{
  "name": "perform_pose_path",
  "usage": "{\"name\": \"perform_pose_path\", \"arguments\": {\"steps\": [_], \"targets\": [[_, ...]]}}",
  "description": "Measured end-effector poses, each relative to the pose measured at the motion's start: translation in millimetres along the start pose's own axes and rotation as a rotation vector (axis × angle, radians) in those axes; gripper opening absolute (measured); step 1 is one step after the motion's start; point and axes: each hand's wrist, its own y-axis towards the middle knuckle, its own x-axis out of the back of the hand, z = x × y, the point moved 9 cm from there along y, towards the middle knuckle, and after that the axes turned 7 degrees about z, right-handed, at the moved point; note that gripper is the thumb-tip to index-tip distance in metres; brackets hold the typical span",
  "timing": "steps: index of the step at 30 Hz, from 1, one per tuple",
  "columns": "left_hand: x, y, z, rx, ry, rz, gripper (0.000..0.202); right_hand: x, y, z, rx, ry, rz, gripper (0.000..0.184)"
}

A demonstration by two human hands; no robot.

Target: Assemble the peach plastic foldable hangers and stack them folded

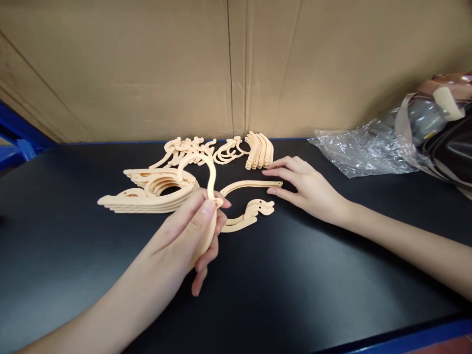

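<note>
My left hand (pixel 191 231) is closed around a cream plastic hanger piece (pixel 206 241) with a curved hook (pixel 212 177) that points up; the lower part is mostly covered by my fingers. My right hand (pixel 304 184) is open, fingers apart, with its thumb at the end of a slim curved hanger arm (pixel 252 185) lying on the table. Whether the thumb touches it I cannot tell. In front of that arm lie further cream hanger parts (pixel 250 214) with a wavy end and small holes, partly hidden by my left hand.
Stacked folded hangers (pixel 147 201) lie at left on the black table (pixel 295 285). Behind are a pile of hook pieces (pixel 188 147) and a row of hanger arms (pixel 260 150). Clear plastic wrap (pixel 361 147) and a dark bag (pixel 452 137) sit at right. A cardboard wall (pixel 147 69) closes the back.
</note>
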Motion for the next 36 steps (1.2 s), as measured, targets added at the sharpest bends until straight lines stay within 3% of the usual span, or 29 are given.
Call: {"name": "perform_pose_path", "arguments": {"steps": [3, 5, 9, 13, 18, 22, 28, 32, 36], "targets": [[-0.7, 3, 1, -0.007, -0.080, 0.038, 0.026, -5, 2, 1, -0.036, -0.076, 0.027, 0.038], [-3.5, 5, 2, -0.027, -0.152, 0.095, 0.024, -5, 2, 0, -0.063, -0.085, 0.027, 0.032], [-8.3, 6, 15, 0.097, -0.193, 0.154, 0.026, -1, 2, -1, -0.097, -0.037, 0.001, 0.018], [-12.5, 10, 22, 0.136, -0.289, 0.190, 0.022, 2, -2, -13, -0.202, 0.221, -0.030, 0.008], [-11.1, 16, 24, 0.081, -0.405, 0.243, 0.017, 3, -12, -29, -0.314, 0.581, -0.088, 0.014], [-11.9, 15, 20, 0.094, -0.450, 0.240, 0.024, 10, -15, -23, -0.223, 0.689, -0.156, 0.013], [-13.3, 7, 20, 0.197, -0.411, 0.157, 0.033, 19, -22, 11, 0.054, 0.533, -0.133, 0.006], [-12.6, 5, 23, 0.220, -0.289, 0.174, 0.037, 32, -33, 29, 0.252, 0.430, -0.242, 0.010], [-12.0, 5, 24, 0.234, -0.203, 0.189, 0.040, 40, -47, 37, 0.339, 0.372, -0.382, 0.011]]}}
